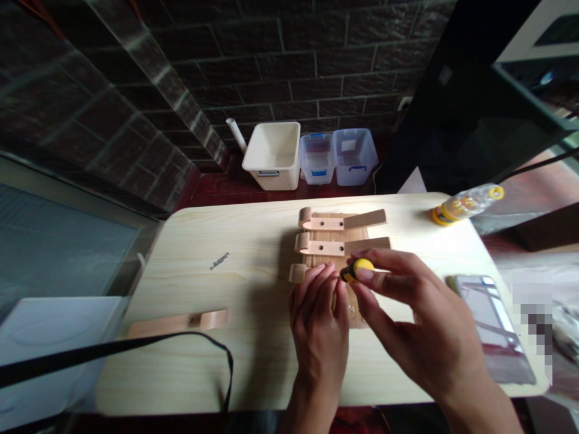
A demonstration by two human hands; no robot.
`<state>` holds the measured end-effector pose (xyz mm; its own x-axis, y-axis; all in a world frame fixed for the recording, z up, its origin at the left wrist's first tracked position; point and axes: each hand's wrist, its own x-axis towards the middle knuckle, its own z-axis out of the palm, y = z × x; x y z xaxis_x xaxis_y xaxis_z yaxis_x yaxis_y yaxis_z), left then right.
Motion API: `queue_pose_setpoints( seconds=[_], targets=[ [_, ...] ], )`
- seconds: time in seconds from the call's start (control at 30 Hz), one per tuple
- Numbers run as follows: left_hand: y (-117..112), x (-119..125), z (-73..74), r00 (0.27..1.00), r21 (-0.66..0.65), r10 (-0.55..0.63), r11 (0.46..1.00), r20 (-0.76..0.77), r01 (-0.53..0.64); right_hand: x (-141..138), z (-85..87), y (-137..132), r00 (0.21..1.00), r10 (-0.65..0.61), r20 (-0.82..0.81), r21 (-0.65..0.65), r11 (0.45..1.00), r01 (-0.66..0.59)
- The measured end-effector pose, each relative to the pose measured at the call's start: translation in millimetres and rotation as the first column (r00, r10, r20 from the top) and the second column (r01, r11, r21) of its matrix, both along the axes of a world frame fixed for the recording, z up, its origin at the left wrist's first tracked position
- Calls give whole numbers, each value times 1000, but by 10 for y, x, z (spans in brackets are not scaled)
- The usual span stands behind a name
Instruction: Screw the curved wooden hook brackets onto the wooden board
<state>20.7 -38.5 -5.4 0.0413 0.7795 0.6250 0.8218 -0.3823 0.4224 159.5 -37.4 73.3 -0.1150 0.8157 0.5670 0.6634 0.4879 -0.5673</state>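
well inside the table (181,241) edges, the right hand (427,307) grips a screwdriver (362,264)

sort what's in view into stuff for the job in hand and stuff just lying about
For the job:
screwdriver in the right hand
wooden board, strips on it
likely loose wooden piece, metal bits

Apparently lying about:
clear bottle
flat glossy item
storage bins
black strap

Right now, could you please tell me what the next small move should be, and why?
Perhaps turn the yellow screwdriver gently: the right hand grips it and, tip hidden, it points towards the wooden hook partly covered by the left hand.
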Motion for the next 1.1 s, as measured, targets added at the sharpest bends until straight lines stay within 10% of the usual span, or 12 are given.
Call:
queue_pose_setpoints(
  seconds=[1.1],
  targets=[
    [-17,-7,-30,1000,-17,-5,1000,6,6,-11,4,-16,998,65,-26,-46,997,-66]
  ],
)
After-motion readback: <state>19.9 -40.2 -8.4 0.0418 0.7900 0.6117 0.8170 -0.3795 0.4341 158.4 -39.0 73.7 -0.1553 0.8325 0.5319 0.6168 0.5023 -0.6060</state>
